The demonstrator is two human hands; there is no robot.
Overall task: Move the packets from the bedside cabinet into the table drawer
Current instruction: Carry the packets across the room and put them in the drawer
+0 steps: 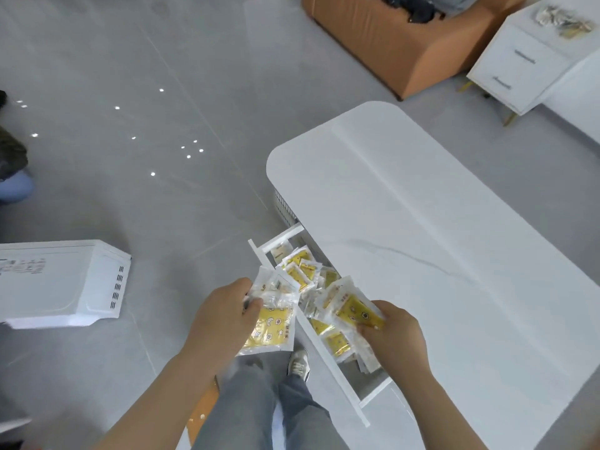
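Note:
The white table's drawer (pixel 328 365) is pulled open toward me and holds several yellow-and-clear packets (pixel 300 271). My left hand (pixel 224 316) grips a bunch of packets (pixel 272 319) just left of the drawer front, over the floor. My right hand (pixel 389 336) holds another bunch of packets (pixel 350 306) above the open drawer. At the far upper right, the white bedside cabinet (pixel 522 63) has more packets (pixel 565 19) lying on its top.
The white table (pixel 422 222) fills the right side. An orange sofa (pixel 399 40) stands at the back beside the cabinet. A white box-like appliance (pixel 65 284) lies on the grey floor at left. My legs and a shoe (pixel 298 363) are below the drawer.

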